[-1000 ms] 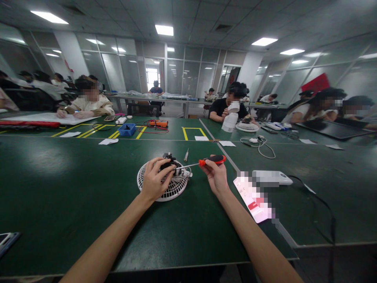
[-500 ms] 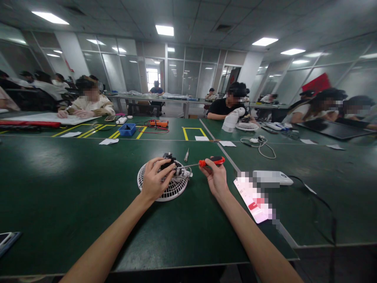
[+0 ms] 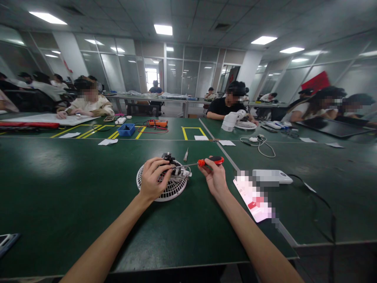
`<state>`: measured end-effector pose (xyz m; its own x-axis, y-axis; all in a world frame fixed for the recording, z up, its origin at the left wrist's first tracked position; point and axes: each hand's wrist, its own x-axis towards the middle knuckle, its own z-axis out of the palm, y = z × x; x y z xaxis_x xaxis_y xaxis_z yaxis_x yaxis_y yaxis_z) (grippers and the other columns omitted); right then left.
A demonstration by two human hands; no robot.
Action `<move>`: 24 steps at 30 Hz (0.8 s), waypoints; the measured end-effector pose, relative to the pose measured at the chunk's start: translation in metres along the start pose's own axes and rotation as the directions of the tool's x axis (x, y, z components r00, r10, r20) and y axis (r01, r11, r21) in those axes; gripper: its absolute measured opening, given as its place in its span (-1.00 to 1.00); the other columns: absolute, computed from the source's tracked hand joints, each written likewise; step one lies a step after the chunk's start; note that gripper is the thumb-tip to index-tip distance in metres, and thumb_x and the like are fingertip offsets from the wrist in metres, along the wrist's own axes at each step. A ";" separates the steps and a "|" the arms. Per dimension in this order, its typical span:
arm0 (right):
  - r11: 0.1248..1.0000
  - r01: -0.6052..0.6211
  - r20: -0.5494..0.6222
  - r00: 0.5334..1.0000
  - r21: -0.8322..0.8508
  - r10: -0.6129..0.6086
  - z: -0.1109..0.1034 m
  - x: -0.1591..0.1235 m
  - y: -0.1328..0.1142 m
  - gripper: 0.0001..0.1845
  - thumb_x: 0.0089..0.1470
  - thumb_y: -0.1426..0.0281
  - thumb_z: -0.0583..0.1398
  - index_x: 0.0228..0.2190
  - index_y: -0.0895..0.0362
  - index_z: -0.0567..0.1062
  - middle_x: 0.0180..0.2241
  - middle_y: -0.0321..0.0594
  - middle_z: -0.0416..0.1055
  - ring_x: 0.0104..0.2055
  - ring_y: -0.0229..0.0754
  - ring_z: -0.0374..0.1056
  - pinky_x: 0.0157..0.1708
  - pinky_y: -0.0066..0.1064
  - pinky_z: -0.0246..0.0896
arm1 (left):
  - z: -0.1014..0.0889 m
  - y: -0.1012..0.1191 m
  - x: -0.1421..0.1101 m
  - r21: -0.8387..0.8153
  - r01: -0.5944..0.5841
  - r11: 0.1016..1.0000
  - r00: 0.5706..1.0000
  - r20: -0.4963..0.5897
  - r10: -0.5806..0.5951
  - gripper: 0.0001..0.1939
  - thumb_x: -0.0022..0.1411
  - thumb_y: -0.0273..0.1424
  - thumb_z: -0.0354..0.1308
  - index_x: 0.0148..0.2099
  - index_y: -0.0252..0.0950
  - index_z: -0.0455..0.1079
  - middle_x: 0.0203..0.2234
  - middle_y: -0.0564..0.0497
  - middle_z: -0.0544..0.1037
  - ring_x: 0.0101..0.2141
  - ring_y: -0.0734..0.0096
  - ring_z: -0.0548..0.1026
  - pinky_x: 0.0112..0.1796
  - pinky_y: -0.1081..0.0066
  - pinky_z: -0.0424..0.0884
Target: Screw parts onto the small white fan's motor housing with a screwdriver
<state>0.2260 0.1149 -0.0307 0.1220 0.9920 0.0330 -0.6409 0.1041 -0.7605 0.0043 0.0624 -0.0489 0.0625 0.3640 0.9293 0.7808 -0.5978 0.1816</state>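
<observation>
1. Head view: the left hand (image 3: 153, 179) reaches forward with its fingers curled around a small black motor assembly (image 3: 169, 159), clamped on it above a white fan grille (image 3: 161, 186) that lies flat on the green table (image 3: 73, 188).
2. The right hand (image 3: 216, 177) is closed around the red and black handle of a screwdriver (image 3: 206, 161); its shaft points left and the tip meets the motor assembly.
3. A second small screwdriver (image 3: 185, 155) lies just behind the grille.
4. Right of the right hand lie a blurred card (image 3: 255, 198) and a white flat device (image 3: 272, 176), clear of both arms.
5. Across the table, a seated person (image 3: 225, 106) is near a white fan (image 3: 235, 122).
</observation>
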 end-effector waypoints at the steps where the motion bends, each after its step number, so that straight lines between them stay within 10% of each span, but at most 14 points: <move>1: 1.000 -0.009 0.002 1.000 0.004 0.009 0.000 0.000 0.000 -0.49 -0.27 0.45 0.50 -0.29 0.06 0.40 -0.45 -0.40 0.55 -0.39 -0.19 0.57 -0.33 -0.36 0.59 | 0.001 0.001 0.000 -0.008 0.000 1.000 1.000 -0.009 0.000 -0.90 0.31 -0.43 0.23 -0.13 -0.18 0.54 -0.19 -0.02 0.65 -0.04 0.17 0.54 0.00 0.05 0.52; 12: 0.994 -0.060 -0.051 0.997 0.094 0.065 -0.003 0.005 -0.001 -0.65 -0.23 0.52 0.44 -0.39 0.10 0.44 -0.49 -0.36 0.55 -0.41 -0.22 0.56 -0.31 -0.41 0.59 | 0.002 0.007 -0.006 0.028 -0.063 0.998 0.996 -0.066 0.065 -0.25 0.25 -0.38 0.27 0.40 -0.14 0.09 0.27 -0.20 0.38 0.34 -0.12 0.24 0.25 -0.24 0.28; 24: 0.996 -0.015 -0.178 0.984 0.090 0.031 -0.015 0.015 -0.005 -0.70 -0.22 0.52 0.42 -0.47 0.09 0.41 -0.50 -0.37 0.53 -0.38 -0.23 0.57 -0.24 -0.41 0.61 | 0.014 0.026 -0.015 0.073 -0.174 0.982 0.980 0.110 0.165 -0.50 0.27 -0.43 0.21 0.24 -0.08 0.31 0.30 -0.14 0.34 0.40 -0.17 0.16 0.28 -0.35 0.22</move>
<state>0.2421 0.1285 -0.0359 0.2345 0.9663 -0.1065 -0.7086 0.0949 -0.6991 0.0325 0.0513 -0.0622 0.2587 0.3366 0.9054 0.8013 -0.5982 -0.0065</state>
